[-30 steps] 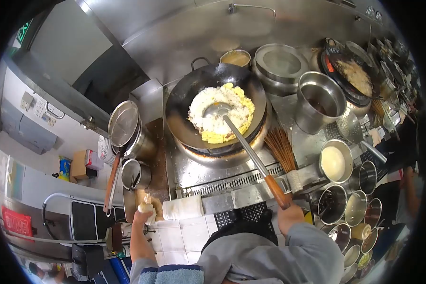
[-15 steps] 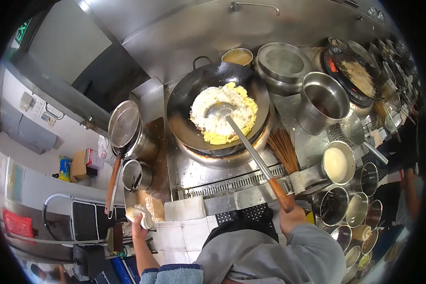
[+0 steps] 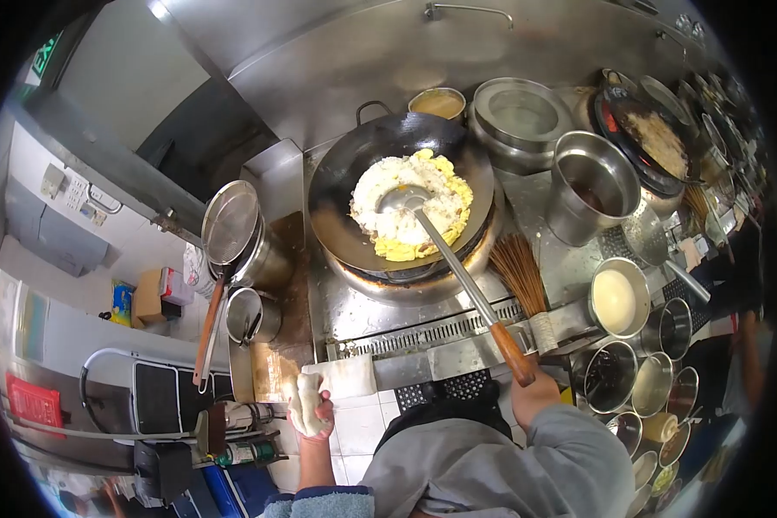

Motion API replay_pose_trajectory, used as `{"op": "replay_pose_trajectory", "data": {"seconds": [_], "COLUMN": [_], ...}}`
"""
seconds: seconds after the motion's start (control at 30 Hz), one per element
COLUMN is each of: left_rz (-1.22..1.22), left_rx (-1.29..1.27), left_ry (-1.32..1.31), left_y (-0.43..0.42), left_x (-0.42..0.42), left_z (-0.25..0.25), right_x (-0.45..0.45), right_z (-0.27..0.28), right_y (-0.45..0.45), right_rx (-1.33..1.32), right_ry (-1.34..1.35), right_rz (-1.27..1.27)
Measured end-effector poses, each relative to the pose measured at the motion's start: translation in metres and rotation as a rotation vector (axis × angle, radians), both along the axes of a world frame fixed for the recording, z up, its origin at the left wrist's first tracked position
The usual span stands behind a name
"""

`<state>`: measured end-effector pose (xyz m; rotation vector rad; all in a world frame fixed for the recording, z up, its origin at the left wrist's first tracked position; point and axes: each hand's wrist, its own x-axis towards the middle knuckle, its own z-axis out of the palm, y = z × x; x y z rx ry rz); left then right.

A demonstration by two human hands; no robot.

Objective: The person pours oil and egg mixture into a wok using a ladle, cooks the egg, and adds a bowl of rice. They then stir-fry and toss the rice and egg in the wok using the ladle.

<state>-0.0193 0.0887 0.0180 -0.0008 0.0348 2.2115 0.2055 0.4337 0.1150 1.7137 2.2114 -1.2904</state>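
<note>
My right hand (image 3: 534,401) is closed round the wooden end of a long metal ladle (image 3: 464,278). Its bowl rests on white rice (image 3: 391,226) lying over yellow cooked egg (image 3: 459,200), inside a black wok (image 3: 337,220). The wok sits on a round burner (image 3: 388,289). A folded, off-white cloth (image 3: 307,401) is gripped in my left hand (image 3: 317,421), just off the front edge of the stove. Near it another white cloth (image 3: 345,377) lies flat on that edge.
A bamboo brush (image 3: 518,272) stands right of the wok, near a deep metal pot (image 3: 592,181) and a bowl of pale liquid (image 3: 617,298). Several seasoning containers fill the lower right. Strainers (image 3: 230,223) rest on a pot at left. A person's arm (image 3: 752,354) shows far right.
My left hand, with the folded cloth, has moved right and turned upward, closer to the cloth on the stove edge. Ladle, wok and right hand look unchanged, apart from a slight view shift.
</note>
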Motion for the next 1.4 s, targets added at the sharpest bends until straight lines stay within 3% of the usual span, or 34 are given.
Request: {"op": "replay_pose_trajectory", "data": {"seconds": [0.07,0.2,0.27,0.37,0.6,0.7,0.8,0.83,0.93,0.97,1.03,1.1,1.17,1.23,1.3,1.4], "left_rz": [0.059,-0.222,-0.257,-0.349,-0.291,-0.335,-0.334,-0.314,-0.308,-0.353,-0.387,-0.409,-0.415,-0.384,-0.241,-0.117], "left_rx": [-0.175,0.006,-0.017,0.059,0.011,-0.202,-0.125,-0.265,-0.123,-0.243,-0.347,-0.552,-0.858,-1.006,-1.067,-1.027], "left_ry": [0.055,0.118,0.085,0.06,-0.077,0.098,0.118,0.189,0.151,0.22,0.143,0.249,0.428,0.888,1.102,0.909], "left_y": [0.025,0.061,0.069,0.074,0.095,0.103,0.111,0.11,0.111,0.111,0.109,0.108,0.111,0.125,0.145,0.164], "left_x": [0.015,0.031,0.04,0.048,0.051,0.042,0.044,0.047,0.053,0.053,0.057,0.064,0.069,0.071,0.079,0.088], "left_z": [0.041,0.056,0.053,0.041,0.038,0.055,0.05,0.049,0.034,0.036,0.041,0.037,0.024,0.017,0.021,0.03], "right_x": [0.006,0.015,0.01,0.003,-0.001,0.007,0.021,0.03,0.07,0.083,0.085,0.078,0.054,0.01,-0.027,-0.056], "right_z": [-0.022,-0.163,-0.244,-0.321,-0.39,-0.404,-0.421,-0.427,-0.447,-0.45,-0.417,-0.291,-0.226,-0.149,-0.123,-0.106], "right_y": [0.003,0.027,0.039,0.055,0.083,0.086,0.082,0.08,0.071,0.065,0.038,0.023,0.009,0.0,-0.011,-0.011], "right_rx": [-0.012,-0.074,-0.133,-0.223,-0.346,-0.396,-0.476,-0.516,-0.677,-0.695,-0.556,-0.368,-0.409,-0.452,-0.59,-0.561], "right_ry": [0.01,0.038,0.064,0.111,0.206,0.239,0.281,0.315,0.458,0.415,-0.121,0.215,0.409,0.663,1.001,0.926], "right_rz": [-0.048,-0.277,-0.403,-0.556,-0.683,-0.648,-0.549,-0.483,-0.106,0.051,0.282,0.632,0.573,0.543,0.466,0.659]}}
